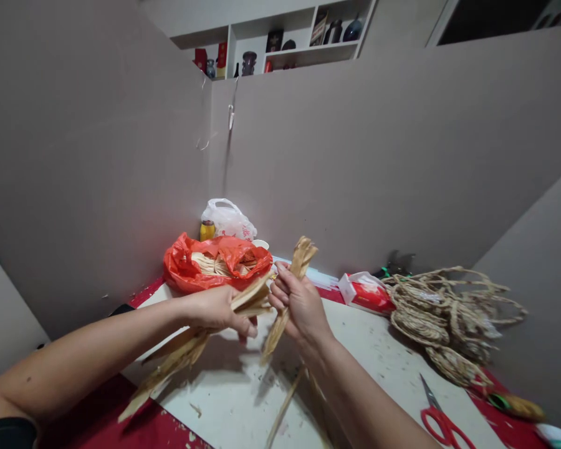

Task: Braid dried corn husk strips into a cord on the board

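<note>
My left hand [217, 308] is closed around a bundle of dried husk strips [175, 365]. Their pale ends poke out past the thumb, and the longer tails hang down to the left. In my right hand [303, 307], the fingers wrap round a separate, narrower bunch of dried husk [303, 254], which sticks up above the fist and runs down below it. Both hands are above a white board [229, 399], close together but apart. A long thin strand [284, 408] hangs or lies beneath the right forearm; I cannot tell which.
A red plastic bag [182, 274] holding pale strips stands behind my left hand, near a white bag [227, 218] and a yellow can [207, 231]. On the right are coiled twisted cords [439, 318], a red tissue pack [367, 294] and red-handled scissors [442, 424]. Grey partitions [355, 156] enclose the table.
</note>
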Tool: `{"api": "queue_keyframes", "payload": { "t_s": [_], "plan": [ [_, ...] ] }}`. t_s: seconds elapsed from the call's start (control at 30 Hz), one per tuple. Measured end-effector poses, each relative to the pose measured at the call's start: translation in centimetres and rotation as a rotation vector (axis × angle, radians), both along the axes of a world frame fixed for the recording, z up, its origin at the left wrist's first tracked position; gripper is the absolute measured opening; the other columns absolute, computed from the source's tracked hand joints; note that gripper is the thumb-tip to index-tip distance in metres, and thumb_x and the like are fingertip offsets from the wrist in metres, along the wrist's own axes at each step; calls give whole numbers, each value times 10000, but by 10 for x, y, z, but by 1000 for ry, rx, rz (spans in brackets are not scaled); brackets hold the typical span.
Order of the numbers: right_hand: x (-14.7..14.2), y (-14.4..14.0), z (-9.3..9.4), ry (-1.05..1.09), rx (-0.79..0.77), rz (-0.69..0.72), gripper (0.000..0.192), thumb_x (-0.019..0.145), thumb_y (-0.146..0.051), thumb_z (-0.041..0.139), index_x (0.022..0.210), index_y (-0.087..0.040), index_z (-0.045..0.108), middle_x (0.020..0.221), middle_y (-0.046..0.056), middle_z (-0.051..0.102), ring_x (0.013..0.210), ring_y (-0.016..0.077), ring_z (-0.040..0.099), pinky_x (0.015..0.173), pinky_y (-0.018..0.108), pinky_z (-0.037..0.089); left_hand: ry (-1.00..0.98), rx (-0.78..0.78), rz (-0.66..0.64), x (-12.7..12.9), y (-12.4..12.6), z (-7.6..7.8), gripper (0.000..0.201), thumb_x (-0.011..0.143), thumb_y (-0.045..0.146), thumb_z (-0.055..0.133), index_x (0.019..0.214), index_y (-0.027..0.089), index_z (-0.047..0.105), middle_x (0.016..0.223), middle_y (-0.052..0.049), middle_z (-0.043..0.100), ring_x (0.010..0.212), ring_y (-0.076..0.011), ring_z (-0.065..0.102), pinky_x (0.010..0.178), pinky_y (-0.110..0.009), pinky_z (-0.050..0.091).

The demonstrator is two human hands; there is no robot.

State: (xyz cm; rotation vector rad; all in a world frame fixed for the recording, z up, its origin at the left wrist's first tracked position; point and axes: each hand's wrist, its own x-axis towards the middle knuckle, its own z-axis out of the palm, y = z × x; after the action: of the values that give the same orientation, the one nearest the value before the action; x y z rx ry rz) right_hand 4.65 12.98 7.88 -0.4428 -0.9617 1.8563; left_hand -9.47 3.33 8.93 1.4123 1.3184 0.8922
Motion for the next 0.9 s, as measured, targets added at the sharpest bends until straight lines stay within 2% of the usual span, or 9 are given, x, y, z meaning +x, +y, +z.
{"api": "queue_keyframes", "payload": {
  "t_s": [0.1, 0.23, 0.3, 0.4, 0.47, 0.6, 0.7, 0.8, 0.9],
  "plan": [
    [12, 7, 18, 26, 67, -126, 307, 634, -279, 752, 806, -197, 511, 451, -137, 272, 353, 22, 224, 323, 126, 215, 131, -26, 1, -11, -14, 3, 81, 639, 201, 686, 594, 165, 629, 490, 17, 526, 432, -102, 421, 427, -206, 295],
    [12, 26, 29, -101, 280, -288, 279, 671, -354, 720, 843, -188, 578, 446, -122, 295, 359, 42, 240, 344, 168, 206, 192, 175, 337, -44, -33, 28, 65, 635, 191, 681, 608, 157, 632, 502, 24, 498, 438, -80, 377, 414, -186, 265],
    [-3, 32, 19, -366, 487, -242, 284, 678, -395, 709, 829, -173, 616, 465, -85, 395, 397, 67, 322, 392, 202, 265, 168, 321, 508, -55, -40, 47, 95, 655, 228, 677, 642, 146, 630, 536, 19, 510, 471, -80, 405, 448, -179, 311],
    [-35, 40, -6, -804, 950, -149, 189, 620, -304, 739, 723, -166, 660, 602, -3, 569, 562, 129, 484, 545, 252, 356, 205, 534, 656, -59, -48, 75, 153, 696, 288, 648, 709, 140, 611, 579, 26, 513, 507, -80, 425, 487, -179, 352],
    [-51, 48, -19, -991, 1030, -179, 95, 597, -218, 716, 625, -162, 645, 638, 21, 587, 613, 150, 515, 592, 265, 358, 313, 653, 697, -55, -53, 88, 172, 729, 305, 615, 688, 144, 571, 569, 39, 484, 505, -75, 413, 490, -180, 355],
    [-53, 67, -12, -934, 944, -160, 100, 692, -247, 588, 696, -161, 640, 668, 17, 604, 626, 149, 541, 581, 246, 381, 628, 859, 704, -47, -55, 95, 188, 798, 301, 536, 682, 154, 520, 574, 41, 477, 504, -73, 424, 497, -184, 370],
    [-37, 72, 11, -654, 698, -67, 181, 719, -345, 581, 737, -164, 573, 577, -21, 552, 470, 94, 437, 445, 206, 320, 1040, 953, 541, -45, -39, 83, 86, 791, 225, 505, 780, 162, 562, 649, 11, 567, 556, -98, 509, 535, -203, 400],
    [-23, 67, 35, -420, 448, 77, 320, 657, -404, 685, 626, -186, 453, 452, -73, 417, 366, 40, 249, 353, 184, 163, 1483, 807, 238, -41, -4, 58, 130, 775, 128, 483, 849, 157, 587, 691, -40, 616, 617, -161, 588, 556, -255, 432],
    [-15, 55, 51, -292, 345, 222, 391, 638, -401, 739, 617, -183, 415, 468, -86, 384, 372, 13, 162, 340, 163, 98, 1570, 515, 130, -33, 38, 34, 114, 807, 157, 533, 880, 115, 610, 722, -83, 634, 641, -193, 615, 593, -308, 476]
  ]
}}
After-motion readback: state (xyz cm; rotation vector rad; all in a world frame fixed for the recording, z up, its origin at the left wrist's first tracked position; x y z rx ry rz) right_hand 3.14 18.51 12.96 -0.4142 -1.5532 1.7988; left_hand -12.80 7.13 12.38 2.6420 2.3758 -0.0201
